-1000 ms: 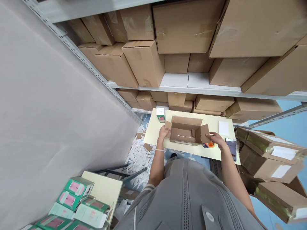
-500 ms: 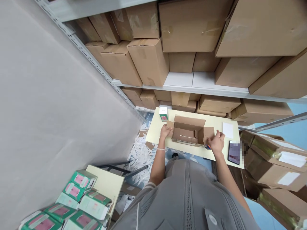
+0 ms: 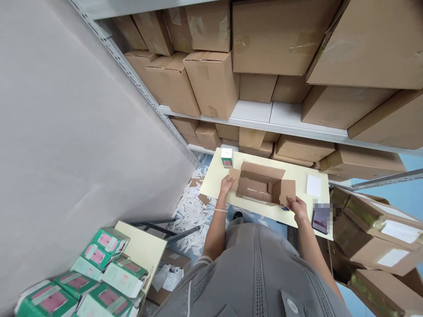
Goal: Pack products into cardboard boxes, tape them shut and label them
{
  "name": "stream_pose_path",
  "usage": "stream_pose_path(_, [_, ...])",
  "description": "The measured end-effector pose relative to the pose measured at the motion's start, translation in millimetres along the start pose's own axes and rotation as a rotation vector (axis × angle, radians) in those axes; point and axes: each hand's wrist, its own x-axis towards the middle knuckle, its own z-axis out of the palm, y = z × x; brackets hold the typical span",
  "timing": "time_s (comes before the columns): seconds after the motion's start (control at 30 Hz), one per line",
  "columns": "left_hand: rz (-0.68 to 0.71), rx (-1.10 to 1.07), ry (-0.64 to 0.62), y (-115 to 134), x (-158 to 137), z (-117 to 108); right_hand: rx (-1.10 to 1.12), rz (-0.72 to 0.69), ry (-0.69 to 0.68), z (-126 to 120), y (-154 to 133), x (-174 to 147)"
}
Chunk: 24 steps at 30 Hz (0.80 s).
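An open cardboard box [image 3: 256,193] lies on the pale yellow table [image 3: 211,176], its flaps spread and only bare cardboard showing inside. With closed fingers, my left hand [image 3: 226,184] grips the flap at the box's left end. My right hand [image 3: 298,208] pinches the lower corner of the right-end flap between thumb and fingers. Just behind the left flap stands a small green and white box [image 3: 227,157]. Something small and blue, partly hidden, lies under the right flap by my fingers.
A phone or tablet [image 3: 320,219] and a white paper [image 3: 313,185] lie at the table's right. Shelves [image 3: 251,111] with cardboard cartons rise behind. Green boxes [image 3: 105,241] sit on a lower-left table. Paper strips [image 3: 193,211] litter the floor. More cartons [image 3: 373,246] are stacked right.
My right hand has come closer to the right flap, its fingers now pinched on the corner instead of partly spread. My left hand stays on the left flap. The view has shifted slightly.
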Motion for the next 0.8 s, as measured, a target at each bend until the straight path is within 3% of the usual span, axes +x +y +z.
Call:
stream_pose_path(0.17, [0.115,0.005,-0.026,5,-9,-3,0.138,-0.095,-0.083,-3,-4,-6])
stream_pose_path(0.47, [0.096,0.044,0.151,1,-38,-18,-0.026,-0.170,-0.058,6,-16,11])
stream_pose_path(0.63, [0.017,0.032,0.223,-16,-68,-15,-0.075,-0.041,-0.014,11,-3,-2])
stream_pose_path(0.7, [0.001,0.021,0.250,-20,-80,-9,-0.073,0.082,-0.096,9,3,-13])
stream_pose_path(0.8, [0.003,-0.017,0.296,-24,-99,3,-0.053,0.218,-0.328,2,7,-28])
